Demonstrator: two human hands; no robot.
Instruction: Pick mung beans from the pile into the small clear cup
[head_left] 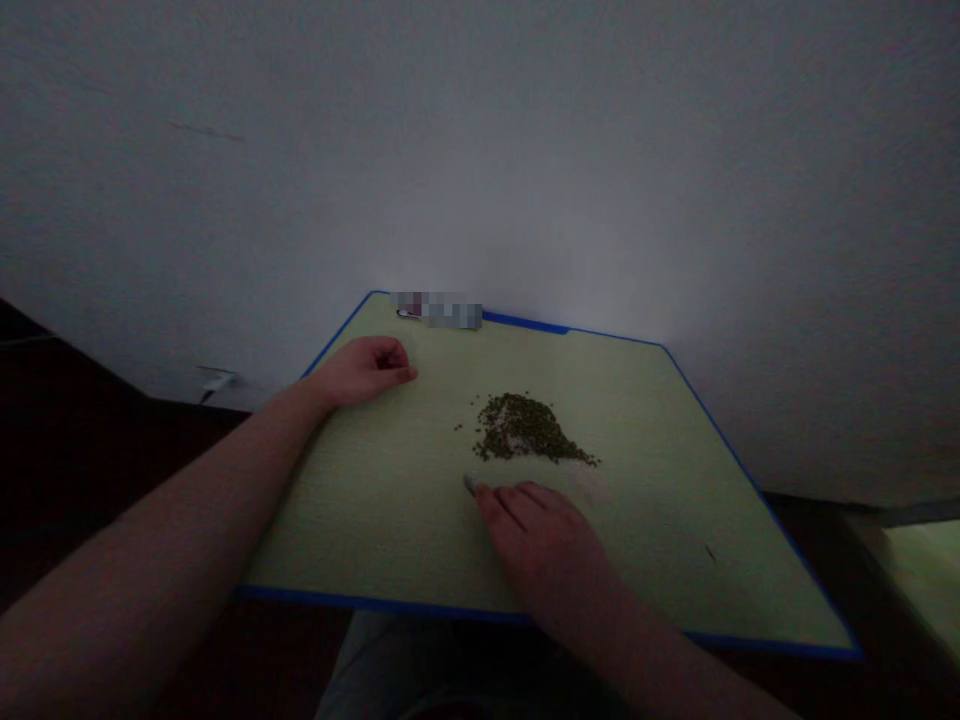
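A loose heap of small green-brown grains, bean-like in look [525,425], lies on the pale yellow-green tabletop [390,520], with stray ones scattered about it. Just in front of the heap, my right hand [544,540] rests low over the table, fingers bent together. A small grey tip of some object [470,484] pokes out at its fingertips; the rest is hidden under the hand. My left hand [366,370] lies on the table's left side, loosely curled, thumb apart from the fingers, holding nothing visible. It is apart from the heap.
Blue edging [739,465] runs round the table. A flat item, blurred out [450,312], lies at the back edge beside a blue strip [525,322]. A grey wall [525,150] stands behind. A small dark mark or bit [709,551] is at right. A plug [217,385] is at the wall, left.
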